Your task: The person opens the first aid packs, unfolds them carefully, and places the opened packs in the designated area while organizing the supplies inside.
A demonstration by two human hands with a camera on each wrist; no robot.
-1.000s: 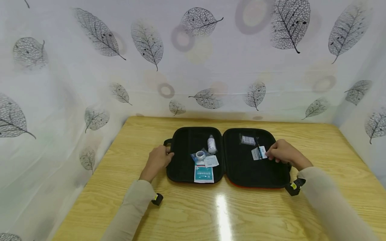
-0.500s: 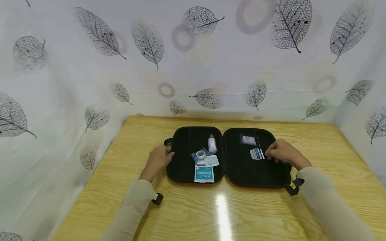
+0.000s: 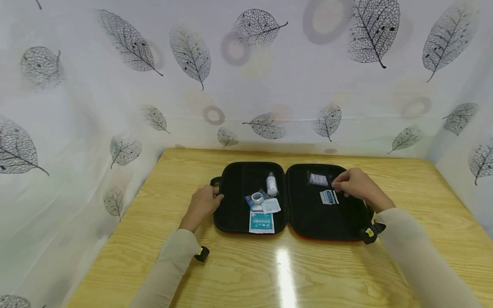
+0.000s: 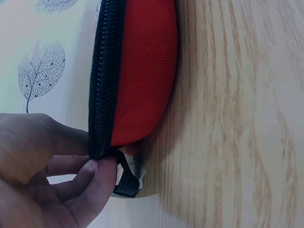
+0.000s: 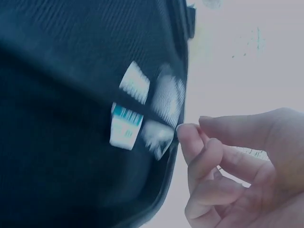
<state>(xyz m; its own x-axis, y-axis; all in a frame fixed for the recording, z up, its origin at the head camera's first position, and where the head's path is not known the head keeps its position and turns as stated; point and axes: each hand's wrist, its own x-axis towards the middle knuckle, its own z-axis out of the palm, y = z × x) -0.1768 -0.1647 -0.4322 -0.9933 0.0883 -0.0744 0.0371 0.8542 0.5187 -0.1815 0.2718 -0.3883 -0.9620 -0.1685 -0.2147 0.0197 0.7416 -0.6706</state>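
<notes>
A black-lined case [image 3: 231, 218] with a red outer shell lies spread flat on the table. My left hand [image 3: 202, 203] grips the zipped rim of its left half, beside a black loop [image 4: 128, 178]. Over the right half, my right hand [image 3: 356, 188] pinches a dark strap [image 5: 71, 88] between thumb and forefinger; blur hides its exact end. The strap crosses a small white-and-blue packet [image 3: 328, 197]. Close to the fingertips lies a wrapped white bandage roll [image 3: 318, 179].
In the left half are a small white bottle [image 3: 271, 185], a tape roll [image 3: 256, 197], a white sachet [image 3: 271, 205] and a teal packet [image 3: 261, 222]. A leaf-print curtain [image 3: 254, 85] hangs behind the wooden table [image 3: 239, 273].
My right hand has moved from beside the small packet up toward the bandage roll. The packet has shown more of its face since the first frame. My left hand has stayed on the rim.
</notes>
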